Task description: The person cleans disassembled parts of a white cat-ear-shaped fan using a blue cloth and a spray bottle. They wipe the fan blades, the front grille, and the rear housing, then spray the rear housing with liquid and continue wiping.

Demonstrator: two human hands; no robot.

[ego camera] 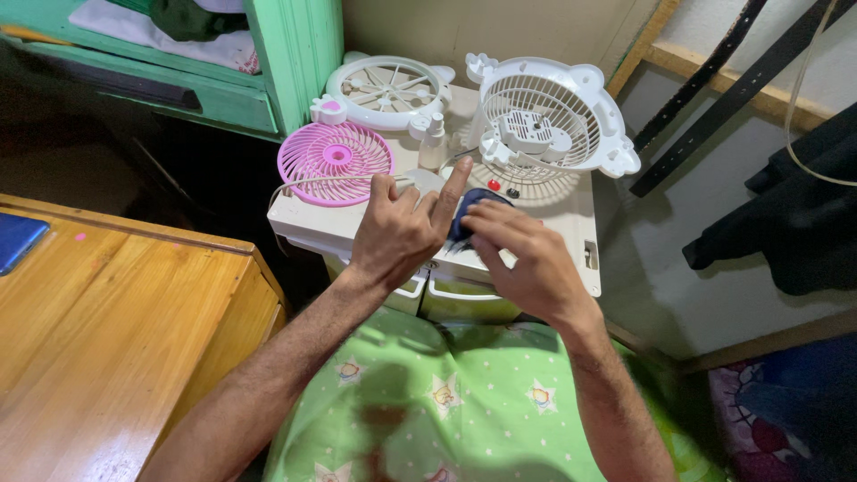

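Left hand (397, 234) and right hand (522, 259) meet at worktop (571, 223) front edge, fingers pinching dark blue fan part (469, 214). Left forefinger raised. White fan body (549, 120) upright at rear right corner; pink grille (336, 162) left. Advisable: steady part, gentle pressure.

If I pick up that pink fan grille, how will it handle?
The pink grille looks like thin plastic with fine ribs, so probably light and a bit flexible. The ribs may snap if squeezed. Lying flat on the white cabinet top, it shouldn't roll.
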